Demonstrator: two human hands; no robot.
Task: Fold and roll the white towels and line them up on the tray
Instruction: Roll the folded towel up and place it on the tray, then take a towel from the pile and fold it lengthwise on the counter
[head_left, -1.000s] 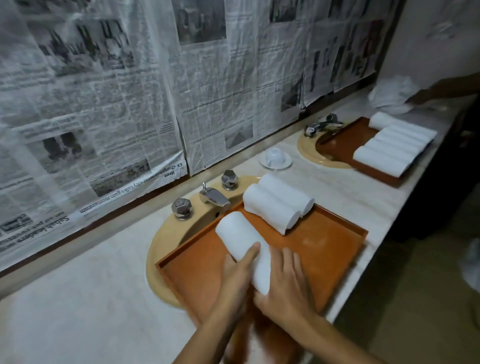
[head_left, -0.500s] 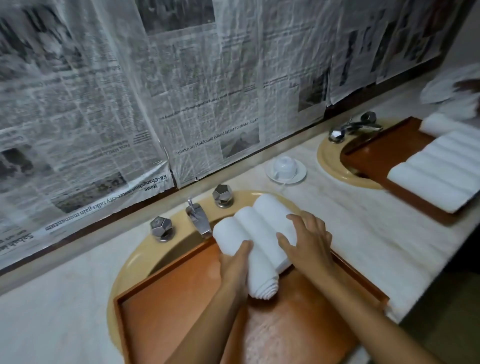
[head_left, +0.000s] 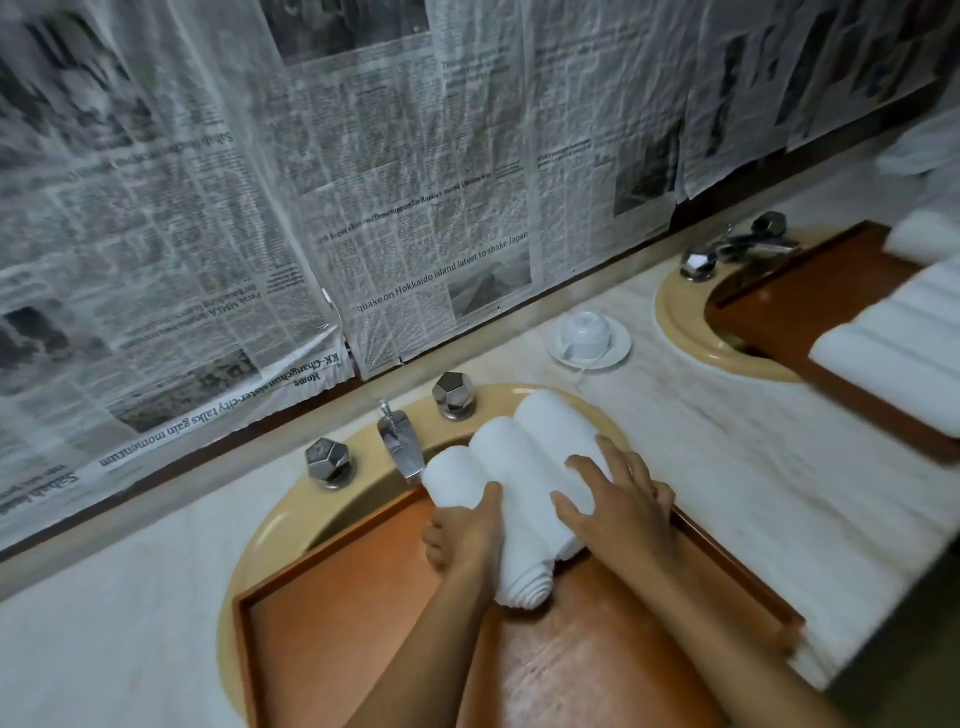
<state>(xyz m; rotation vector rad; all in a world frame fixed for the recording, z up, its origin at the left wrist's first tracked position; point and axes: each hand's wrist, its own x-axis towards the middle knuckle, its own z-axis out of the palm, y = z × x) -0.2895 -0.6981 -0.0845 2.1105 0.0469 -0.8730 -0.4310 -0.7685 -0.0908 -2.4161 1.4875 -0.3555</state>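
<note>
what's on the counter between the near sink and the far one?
Head view: a white cup on a saucer, back near the wall. Otherwise the counter between the near sink and far sink is bare.

A bathroom with a double vanity: a marble counter (head_left: 701, 467) holds one tan basin (head_left: 270, 530) and a second basin (head_left: 675, 327), each with chrome taps (head_left: 402, 447). An upturned cup (head_left: 587, 330) stands on a saucer (head_left: 618, 351) between them; newspaper (head_left: 363, 208) covers the wall behind.

One wide head-worn view looks forward and down, close above the left hand (head_left: 467, 535) and right hand (head_left: 623, 512) on the towels (head_left: 524, 457); newspapered wall (head_left: 363, 182) beyond.
</note>
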